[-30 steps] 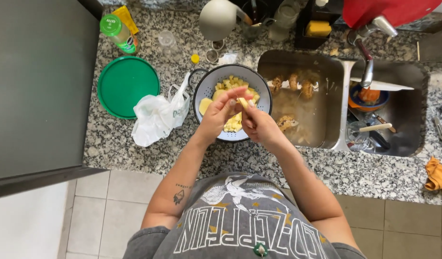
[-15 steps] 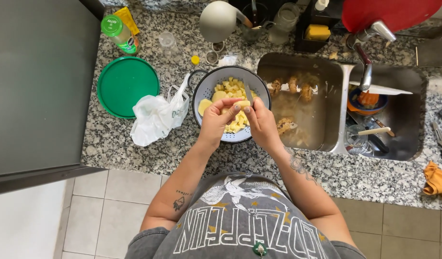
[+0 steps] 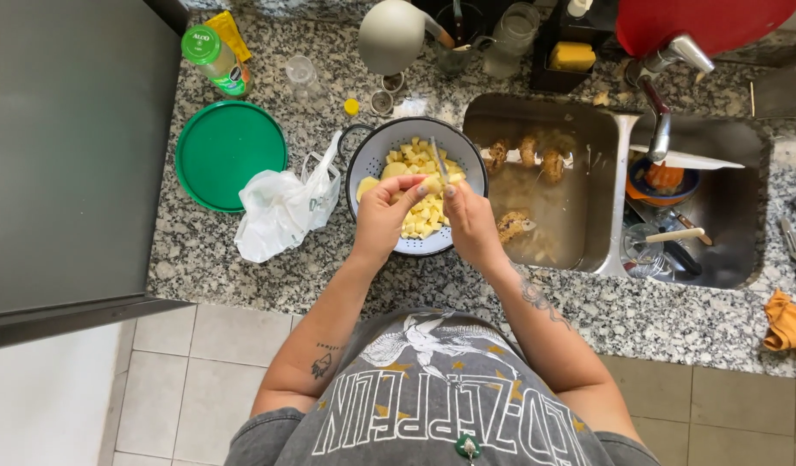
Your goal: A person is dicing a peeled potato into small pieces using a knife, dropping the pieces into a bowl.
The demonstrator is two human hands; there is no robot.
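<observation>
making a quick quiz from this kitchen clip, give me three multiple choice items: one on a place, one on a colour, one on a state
1. Where does the white plastic bag lie?
A. in the sink
B. between the green lid and the colander
C. on the floor

2. What colour are the cut pieces in the colander?
A. yellow
B. purple
C. black

3. What is the right hand doing?
A. resting flat on the counter
B. holding a knife over the colander
C. turning the tap

Answers: B, the bag sits on the counter between them; A, the chunks are pale yellow; B, the blade sticks up from its grip, beside the left hand.
</observation>
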